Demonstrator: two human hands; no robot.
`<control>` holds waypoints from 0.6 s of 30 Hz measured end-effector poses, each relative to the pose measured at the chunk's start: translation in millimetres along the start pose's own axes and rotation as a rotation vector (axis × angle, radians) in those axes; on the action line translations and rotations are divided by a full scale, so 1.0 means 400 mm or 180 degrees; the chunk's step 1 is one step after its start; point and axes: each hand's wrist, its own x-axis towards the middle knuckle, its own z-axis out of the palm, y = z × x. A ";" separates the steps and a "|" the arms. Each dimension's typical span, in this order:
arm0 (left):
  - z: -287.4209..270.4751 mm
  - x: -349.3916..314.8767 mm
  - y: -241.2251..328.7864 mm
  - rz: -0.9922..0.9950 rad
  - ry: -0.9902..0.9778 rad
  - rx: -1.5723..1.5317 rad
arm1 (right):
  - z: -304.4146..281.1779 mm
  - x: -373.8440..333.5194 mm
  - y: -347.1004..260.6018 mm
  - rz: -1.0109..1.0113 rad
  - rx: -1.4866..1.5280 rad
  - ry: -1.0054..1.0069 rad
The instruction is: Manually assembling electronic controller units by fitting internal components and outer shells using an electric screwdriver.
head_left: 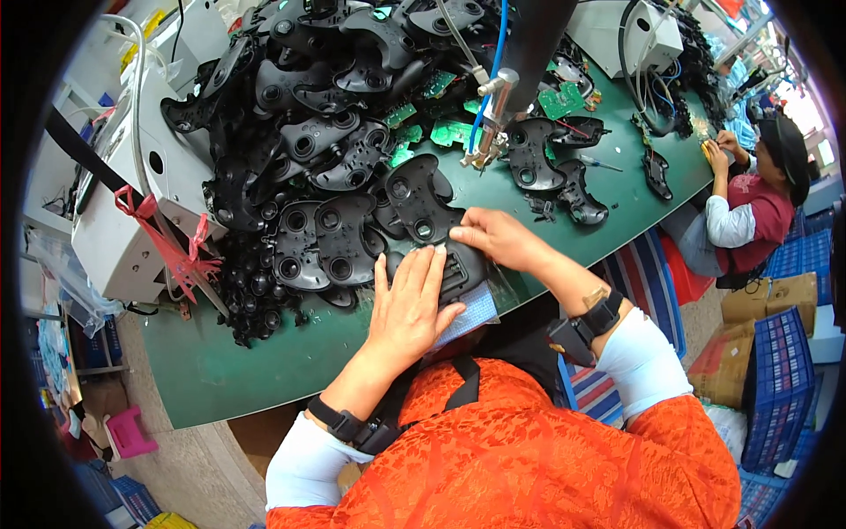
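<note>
A black game controller shell point(458, 271) lies near the front edge of the table, over a light blue pad point(470, 311). My left hand point(408, 301) rests on its left part, fingers stretched flat and thumb apart. From the right, my right hand point(502, 236) grips the shell's far right side, thumb bent over it and some fingertips hidden. Just beyond stands another black shell half point(419, 196) with round openings, leaning on the pile. More shell halves point(345, 236) are lined up to the left of my left hand.
A large pile of black shells point(326, 145) and green circuit boards point(451, 133) covers the far side of the green table point(238, 375). A screwdriving head point(489, 132) hangs over it. Small black parts point(256, 295) are heaped at left. A co-worker point(749, 185) sits at right.
</note>
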 end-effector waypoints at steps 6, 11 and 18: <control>-0.024 -0.019 0.021 0.0012 -0.0334 0.0232 | 0.071 -0.078 -0.009 -0.0085 0.0296 0.0780; -0.035 -0.024 0.021 0.0026 -0.0428 0.0306 | 0.070 -0.120 -0.013 -0.0224 0.0422 0.0570; -0.046 0.019 0.029 0.0109 -0.0660 0.0380 | -0.114 -0.069 -0.109 -0.0922 0.0531 0.2596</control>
